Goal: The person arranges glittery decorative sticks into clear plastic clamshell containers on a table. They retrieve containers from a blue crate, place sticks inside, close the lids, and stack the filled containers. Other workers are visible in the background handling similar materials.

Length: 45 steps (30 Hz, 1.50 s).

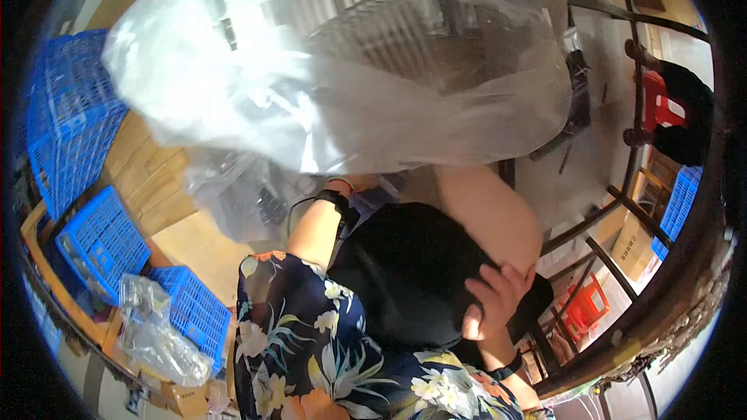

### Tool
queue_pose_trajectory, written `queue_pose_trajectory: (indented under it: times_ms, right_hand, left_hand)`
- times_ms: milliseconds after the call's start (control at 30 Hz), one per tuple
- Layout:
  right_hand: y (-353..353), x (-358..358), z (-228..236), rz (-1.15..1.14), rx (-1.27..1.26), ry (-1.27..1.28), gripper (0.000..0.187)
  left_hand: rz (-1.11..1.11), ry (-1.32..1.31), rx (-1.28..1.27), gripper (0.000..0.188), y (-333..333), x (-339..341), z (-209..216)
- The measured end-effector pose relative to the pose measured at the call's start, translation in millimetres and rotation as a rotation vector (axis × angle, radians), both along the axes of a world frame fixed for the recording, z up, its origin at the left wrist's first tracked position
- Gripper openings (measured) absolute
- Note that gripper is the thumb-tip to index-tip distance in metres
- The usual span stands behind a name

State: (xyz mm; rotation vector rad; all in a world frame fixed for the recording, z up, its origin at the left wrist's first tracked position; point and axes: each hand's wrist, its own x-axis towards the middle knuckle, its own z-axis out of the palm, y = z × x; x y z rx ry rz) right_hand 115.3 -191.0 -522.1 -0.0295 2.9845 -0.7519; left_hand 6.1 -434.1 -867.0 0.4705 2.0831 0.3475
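Note:
A large clear plastic bag [498,120] spreads across the top of the view, with grey ribbed shapes showing through it. My left hand [362,183] reaches to the bag's lower edge, a dark band on its wrist. Its fingers are mostly hidden there, so I cannot tell what they hold. My right hand [498,299] rests on my bare leg beside the black cloth [401,276] over my lap. Its fingers are apart, with nothing seen in them. Left of my left forearm lies a smaller clear plastic bag [241,194] with dark pieces showing through it.
Blue plastic crates [101,241] stand at the left, and crumpled clear plastic [163,334] lies on one. Dark metal bars [580,229] form a frame at the right. Beyond it are a red stool [583,307], a cardboard box [632,247] and another person in dark clothes [689,113].

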Motion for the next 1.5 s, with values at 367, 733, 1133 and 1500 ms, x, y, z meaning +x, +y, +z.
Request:
queue_pose_trajectory:
  times_ms: [367, 733, 1133, 1500]
  right_hand:
    - [-8.1, -3.2, -4.0, 0.012, 0.035, 0.073, 0.023]
    - [-13.4, -4.6, -4.8, 0.014, 0.034, 0.091, 0.023]
    - [-11.8, -8.3, -4.1, 0.001, 0.039, 0.093, 0.024]
    - [-12.0, -8.3, -3.7, -0.020, 0.039, 0.091, 0.023]
  left_hand:
    - [1.233, 0.099, 0.280, 0.047, -194.7, 57.4, 86.7]
    - [0.990, 0.325, -0.420, 0.062, -197.5, 34.1, 146.0]
    - [1.123, 0.487, -0.316, 0.086, -216.8, 42.3, 86.8]
    - [1.781, 0.307, 0.490, 0.049, -197.5, 92.2, 72.5]
